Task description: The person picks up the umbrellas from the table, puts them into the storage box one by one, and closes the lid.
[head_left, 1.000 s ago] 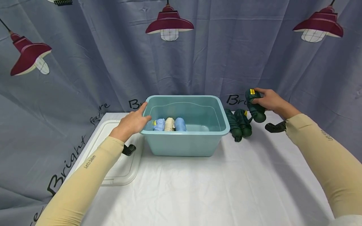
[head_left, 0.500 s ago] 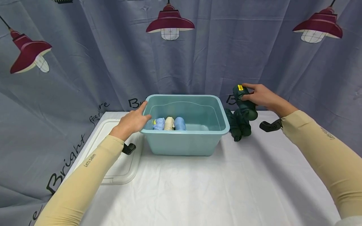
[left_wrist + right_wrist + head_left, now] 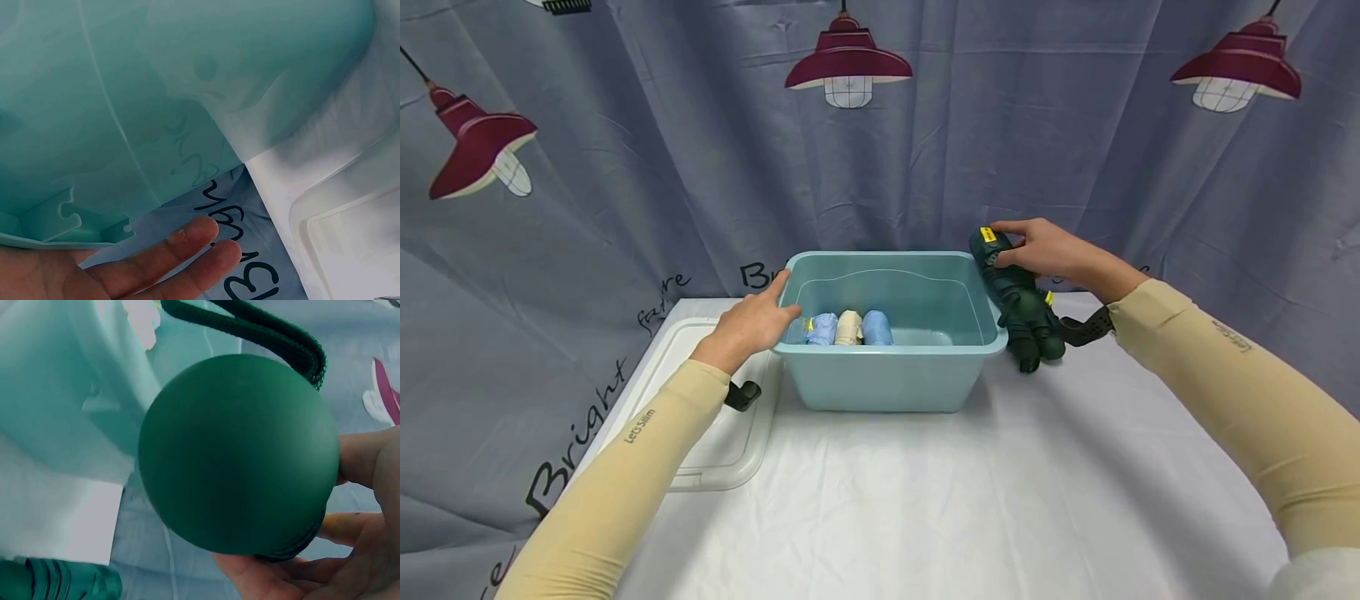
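My right hand (image 3: 1048, 250) holds a folded dark green umbrella (image 3: 1002, 281) with a yellow tag, over the bin's right rim. In the right wrist view, the round end of its handle (image 3: 237, 456) and a cord loop (image 3: 262, 332) fill the middle. Beneath it lie more folded green umbrellas (image 3: 1025, 350), partly hidden. My left hand (image 3: 751, 327) rests at the left rim of a teal plastic bin (image 3: 887, 379); its visible fingers (image 3: 156, 262) stretch out fairly straight beneath the rim. Inside the bin stand a light blue roll (image 3: 822, 329), a cream roll (image 3: 849, 329) and a blue roll (image 3: 877, 329).
A whitish plastic lid (image 3: 722, 446) lies left of the bin on the white-covered table (image 3: 940, 500). Behind hangs a grey-blue curtain (image 3: 730, 150) printed with red lamps and lettering.
My right hand has carried the green umbrella leftward, from beside the other green umbrellas to the bin's right rim. The left hand stays at the bin.
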### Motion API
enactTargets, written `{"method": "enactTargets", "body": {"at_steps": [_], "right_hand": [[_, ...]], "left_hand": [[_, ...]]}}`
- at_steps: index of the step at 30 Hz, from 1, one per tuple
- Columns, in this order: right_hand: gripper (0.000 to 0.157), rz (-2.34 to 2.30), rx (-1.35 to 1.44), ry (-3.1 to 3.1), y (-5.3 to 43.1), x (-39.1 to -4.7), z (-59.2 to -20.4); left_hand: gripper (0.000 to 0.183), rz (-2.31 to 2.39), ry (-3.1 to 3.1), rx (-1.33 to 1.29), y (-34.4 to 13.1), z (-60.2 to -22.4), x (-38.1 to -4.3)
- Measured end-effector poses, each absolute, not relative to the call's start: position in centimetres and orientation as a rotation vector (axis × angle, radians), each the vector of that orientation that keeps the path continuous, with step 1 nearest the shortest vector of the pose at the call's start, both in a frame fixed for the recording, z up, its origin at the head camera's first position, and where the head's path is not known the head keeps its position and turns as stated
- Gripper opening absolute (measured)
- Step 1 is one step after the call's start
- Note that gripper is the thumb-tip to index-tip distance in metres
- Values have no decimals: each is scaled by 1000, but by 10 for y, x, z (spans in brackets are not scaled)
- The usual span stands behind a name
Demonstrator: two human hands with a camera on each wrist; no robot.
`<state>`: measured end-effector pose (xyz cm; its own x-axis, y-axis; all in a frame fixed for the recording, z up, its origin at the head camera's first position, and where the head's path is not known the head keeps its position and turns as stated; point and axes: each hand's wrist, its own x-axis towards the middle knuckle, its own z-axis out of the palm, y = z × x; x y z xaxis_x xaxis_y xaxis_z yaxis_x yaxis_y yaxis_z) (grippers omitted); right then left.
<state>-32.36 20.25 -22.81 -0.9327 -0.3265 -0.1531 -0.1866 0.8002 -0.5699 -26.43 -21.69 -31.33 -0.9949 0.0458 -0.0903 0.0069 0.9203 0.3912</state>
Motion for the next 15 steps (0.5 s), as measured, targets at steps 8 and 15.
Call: {"method": "enactTargets", "body": {"at_steps": [8,15], "right_hand": [[73,-868,-434,2606,181,-326,-229],[73,-836,-427,2553,164,-332,-232]], "left_hand": [[75,613,2986,35,-217,-314,-265],[75,613,2987,35,-216,-314,-264]]}}
